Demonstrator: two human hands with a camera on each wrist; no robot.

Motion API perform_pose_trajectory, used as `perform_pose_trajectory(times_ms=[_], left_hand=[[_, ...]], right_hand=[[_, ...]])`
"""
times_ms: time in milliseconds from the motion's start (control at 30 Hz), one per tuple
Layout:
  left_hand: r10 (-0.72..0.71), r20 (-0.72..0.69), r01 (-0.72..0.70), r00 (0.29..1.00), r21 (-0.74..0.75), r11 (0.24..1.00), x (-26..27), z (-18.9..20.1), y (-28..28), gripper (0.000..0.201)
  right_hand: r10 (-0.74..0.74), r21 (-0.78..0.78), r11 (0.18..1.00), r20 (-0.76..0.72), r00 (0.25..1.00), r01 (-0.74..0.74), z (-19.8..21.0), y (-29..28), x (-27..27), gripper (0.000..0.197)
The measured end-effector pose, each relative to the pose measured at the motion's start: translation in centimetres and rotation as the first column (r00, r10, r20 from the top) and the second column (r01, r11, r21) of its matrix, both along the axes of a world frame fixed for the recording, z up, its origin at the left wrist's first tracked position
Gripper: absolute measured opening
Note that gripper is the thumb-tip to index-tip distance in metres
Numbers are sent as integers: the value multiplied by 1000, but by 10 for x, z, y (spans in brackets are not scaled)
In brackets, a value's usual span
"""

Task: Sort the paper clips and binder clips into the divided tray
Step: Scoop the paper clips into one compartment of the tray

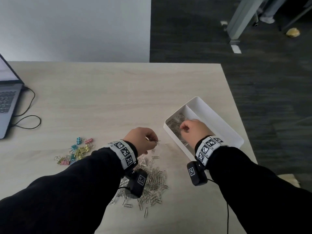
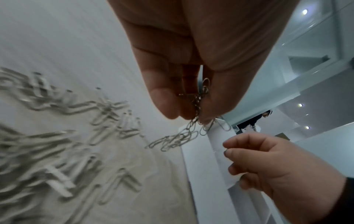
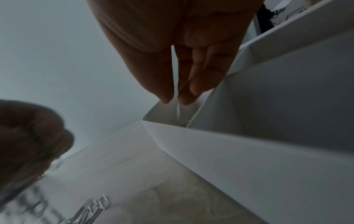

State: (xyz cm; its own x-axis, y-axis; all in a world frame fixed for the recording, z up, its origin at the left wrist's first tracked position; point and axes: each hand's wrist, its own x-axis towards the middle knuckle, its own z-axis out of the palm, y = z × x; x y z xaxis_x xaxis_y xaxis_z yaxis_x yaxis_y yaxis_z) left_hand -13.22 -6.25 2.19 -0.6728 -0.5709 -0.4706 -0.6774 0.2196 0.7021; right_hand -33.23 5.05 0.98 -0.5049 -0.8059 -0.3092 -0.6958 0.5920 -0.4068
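Left grip (image 1: 141, 140) pinches tangled paper clips (image 2: 193, 130) above tabletop (image 1: 109, 98) pile; right grip (image 1: 194, 130) pinches clips over tray (image 1: 217, 122) left compartment. Release low; keep binder clips (image 1: 76, 152) separate

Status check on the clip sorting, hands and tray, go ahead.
Left hand pinches paper clips above the pile. Right hand over tray, near compartment. Binder clips unsorted on table. Nothing blocking.

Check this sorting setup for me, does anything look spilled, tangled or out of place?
Little stands out. The paper clips pinched in the left hand hang linked in a tangled chain rather than loose. The right hand is over the divided tray, whose far compartment looks bare. The binder clips lie unsorted on the table.
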Motion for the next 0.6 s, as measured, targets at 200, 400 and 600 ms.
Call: perform_pose_trajectory(times_ms=[200, 400, 600], left_hand=[[19, -91, -18, 996, 7, 1000, -56, 17, 0, 6], [65, -174, -57, 983, 49, 997, -101, 24, 11, 5], [68, -163, -57, 984, 73, 996, -99, 13, 21, 18]], right_hand=[[-63, -128, 989, 72, 995, 72, 6, 34, -3, 9], [-13, -149, 988, 135, 991, 33, 3, 62, -1, 9], [-59, -168, 981, 215, 975, 97, -3, 71, 8, 10]])
